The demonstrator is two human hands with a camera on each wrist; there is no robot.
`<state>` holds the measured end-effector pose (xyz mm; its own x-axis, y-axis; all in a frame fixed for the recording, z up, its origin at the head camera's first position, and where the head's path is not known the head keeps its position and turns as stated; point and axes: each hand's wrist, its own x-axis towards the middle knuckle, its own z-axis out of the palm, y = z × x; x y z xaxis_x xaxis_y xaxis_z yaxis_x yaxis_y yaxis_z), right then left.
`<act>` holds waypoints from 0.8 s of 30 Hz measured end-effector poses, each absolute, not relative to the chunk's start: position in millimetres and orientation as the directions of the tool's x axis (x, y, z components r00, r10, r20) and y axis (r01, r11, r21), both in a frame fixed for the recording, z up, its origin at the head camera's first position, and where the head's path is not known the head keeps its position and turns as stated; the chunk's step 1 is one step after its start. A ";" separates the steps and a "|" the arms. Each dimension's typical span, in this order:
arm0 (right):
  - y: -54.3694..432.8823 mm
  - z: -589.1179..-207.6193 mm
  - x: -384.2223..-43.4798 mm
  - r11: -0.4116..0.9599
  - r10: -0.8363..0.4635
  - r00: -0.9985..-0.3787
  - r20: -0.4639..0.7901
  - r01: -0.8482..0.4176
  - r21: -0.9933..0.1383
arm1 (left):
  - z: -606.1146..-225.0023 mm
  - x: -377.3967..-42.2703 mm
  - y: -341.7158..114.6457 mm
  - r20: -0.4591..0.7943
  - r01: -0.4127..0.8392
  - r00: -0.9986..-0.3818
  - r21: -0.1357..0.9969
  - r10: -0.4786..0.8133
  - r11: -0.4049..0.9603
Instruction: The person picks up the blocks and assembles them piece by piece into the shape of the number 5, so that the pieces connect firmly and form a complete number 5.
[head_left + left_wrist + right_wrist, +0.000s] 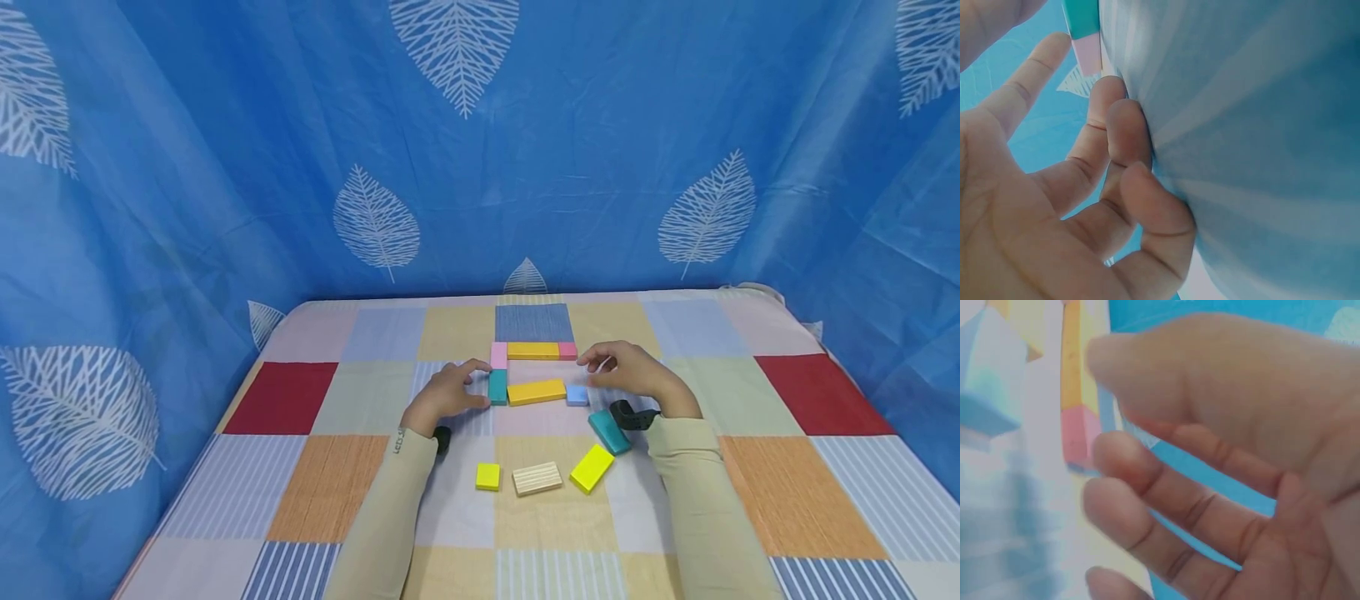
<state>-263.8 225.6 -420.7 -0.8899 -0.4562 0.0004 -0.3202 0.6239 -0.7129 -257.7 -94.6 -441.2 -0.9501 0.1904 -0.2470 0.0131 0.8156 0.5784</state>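
My left hand is at the left side of a teal block, its index fingertip and thumb tip right by the block's long edge. In the left wrist view the index finger reaches the teal block, while the other fingers bend loosely against the cloth. A light pink block continues the line behind the teal one. My right hand holds nothing; its fingertips are just right of a pink block that ends a row with an orange block. A second orange block and a blue block lie in front.
Nearer me lie a teal block by the right wrist, a yellow block, a plain wooden block and a small yellow square block. A patchwork cloth covers the table. A blue leaf-patterned curtain surrounds it.
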 end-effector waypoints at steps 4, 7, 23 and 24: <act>222.2 -417.1 -263.8 0.604 -0.453 -0.890 0.054 -0.351 -0.715 | -441.8 -258.7 -95.5 -0.252 0.007 -0.948 0.590 0.192 0.808; 220.2 -414.7 -262.9 0.590 -0.455 -0.888 0.072 -0.361 -0.722 | -443.1 -259.0 -95.7 -0.253 0.006 -0.948 0.590 0.192 0.808; 215.7 -413.8 -249.6 0.527 -0.457 -0.865 0.205 -0.449 -0.722 | -442.1 -256.8 -95.3 -0.245 0.012 -0.951 0.576 0.187 0.817; 215.9 -414.0 -248.4 0.520 -0.462 -0.862 0.207 -0.453 -0.724 | -441.9 -257.0 -95.3 -0.245 0.011 -0.952 0.575 0.185 0.818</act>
<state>-248.4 215.9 -414.0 -0.8623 -0.4620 0.2074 -0.4529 0.5201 -0.7241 -257.0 -95.3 -441.9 -0.9516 0.1853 -0.2453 0.0109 0.8178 0.5754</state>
